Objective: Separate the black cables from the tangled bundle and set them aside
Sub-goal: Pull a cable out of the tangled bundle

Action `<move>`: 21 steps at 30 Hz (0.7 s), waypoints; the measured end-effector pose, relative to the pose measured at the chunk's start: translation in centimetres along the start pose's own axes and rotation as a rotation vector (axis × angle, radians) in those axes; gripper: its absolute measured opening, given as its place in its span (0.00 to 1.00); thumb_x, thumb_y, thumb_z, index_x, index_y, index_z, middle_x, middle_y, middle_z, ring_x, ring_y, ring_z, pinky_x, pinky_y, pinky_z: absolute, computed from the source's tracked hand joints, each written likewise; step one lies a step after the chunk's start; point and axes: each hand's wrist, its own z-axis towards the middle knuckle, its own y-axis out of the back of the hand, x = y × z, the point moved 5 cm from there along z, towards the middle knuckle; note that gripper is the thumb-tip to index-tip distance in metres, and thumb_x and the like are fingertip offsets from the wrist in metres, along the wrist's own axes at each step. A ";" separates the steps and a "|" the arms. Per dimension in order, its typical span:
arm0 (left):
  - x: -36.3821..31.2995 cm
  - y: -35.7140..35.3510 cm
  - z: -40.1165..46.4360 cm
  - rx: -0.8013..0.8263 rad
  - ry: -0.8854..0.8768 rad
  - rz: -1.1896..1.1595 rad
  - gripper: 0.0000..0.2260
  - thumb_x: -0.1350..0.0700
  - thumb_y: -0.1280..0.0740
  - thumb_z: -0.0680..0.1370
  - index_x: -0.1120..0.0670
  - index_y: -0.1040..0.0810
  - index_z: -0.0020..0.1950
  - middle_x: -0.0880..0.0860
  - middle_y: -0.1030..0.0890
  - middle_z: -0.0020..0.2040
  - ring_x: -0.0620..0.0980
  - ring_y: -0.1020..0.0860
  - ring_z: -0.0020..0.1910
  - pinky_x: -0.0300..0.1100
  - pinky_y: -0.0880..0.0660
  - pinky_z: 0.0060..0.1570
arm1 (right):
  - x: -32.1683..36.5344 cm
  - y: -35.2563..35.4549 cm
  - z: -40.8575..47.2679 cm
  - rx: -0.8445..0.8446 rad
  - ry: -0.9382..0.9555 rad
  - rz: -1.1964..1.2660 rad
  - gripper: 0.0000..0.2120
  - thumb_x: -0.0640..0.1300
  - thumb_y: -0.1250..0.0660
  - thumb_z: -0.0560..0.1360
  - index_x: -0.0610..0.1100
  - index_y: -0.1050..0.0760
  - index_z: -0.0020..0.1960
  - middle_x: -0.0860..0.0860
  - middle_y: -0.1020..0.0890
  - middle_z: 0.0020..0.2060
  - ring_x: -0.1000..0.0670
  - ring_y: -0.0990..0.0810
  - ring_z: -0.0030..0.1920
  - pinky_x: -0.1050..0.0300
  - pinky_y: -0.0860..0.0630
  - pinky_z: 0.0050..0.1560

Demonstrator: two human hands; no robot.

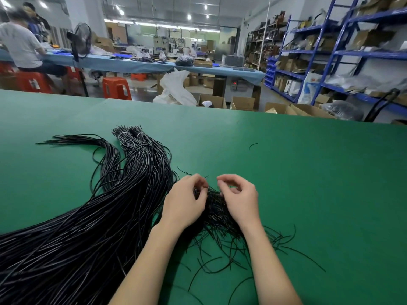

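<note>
both hands work at the top of a tangled bundle (217, 211) of thin black cables lying on a green table (308, 172). left hand (187, 201) has fingers curled inward, thumb & forefinger tips pinched on fine strands at the bundle's upper edge; right hand (240, 198) is likewise curled, fingertips (221, 183) drawn together just above the tangle, but whether a strand sits between them cannot be told. hands are near each other, not touching, w/ the tangle's top between them. both forearms enter from the bottom edge, bare. loose ends of the tangle fan out toward the near & right side of the table, under & beside the right forearm. to the left, a much larger mass of black cables (72, 243) sweeps from the lower-left corner up toward centre, touching or nearly touching the left wrist area. its far end splits into tied bunches (132, 137) w/ pale bands round them, & one looser spray (72, 139) pointing left. one short stray cable piece (253, 145) lies apart on bare table, beyond the hands. background: blue shelving (330, 51) at right, orange stools (116, 86), a long blue bench (154, 64).
</note>
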 end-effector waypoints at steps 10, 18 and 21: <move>-0.7 -0.2 -0.3 0.039 -0.037 -0.023 0.04 0.44 0.32 0.77 0.41 0.20 0.47 0.40 0.20 0.43 0.39 0.25 0.42 0.42 0.24 0.44 | -0.7 -0.6 0.8 -0.071 -0.296 0.751 0.05 0.33 0.35 0.82 0.41 0.22 0.53 0.45 0.19 0.42 0.52 0.17 0.38 0.61 0.18 0.41; 0.1 0.1 0.0 -0.039 0.049 0.023 0.04 0.45 0.33 0.77 0.41 0.19 0.47 0.37 0.20 0.39 0.37 0.25 0.36 0.39 0.28 0.38 | -0.4 -1.6 1.2 0.086 -0.272 0.637 0.05 0.34 0.31 0.80 0.40 0.20 0.53 0.47 0.17 0.42 0.52 0.17 0.42 0.62 0.18 0.44; 0.0 -0.1 -0.2 -0.022 0.060 0.030 0.04 0.43 0.33 0.76 0.40 0.19 0.46 0.35 0.22 0.35 0.38 0.25 0.34 0.38 0.30 0.34 | -0.4 -2.0 1.0 0.134 -0.291 0.601 0.05 0.33 0.31 0.79 0.38 0.19 0.53 0.47 0.17 0.40 0.52 0.17 0.41 0.62 0.18 0.43</move>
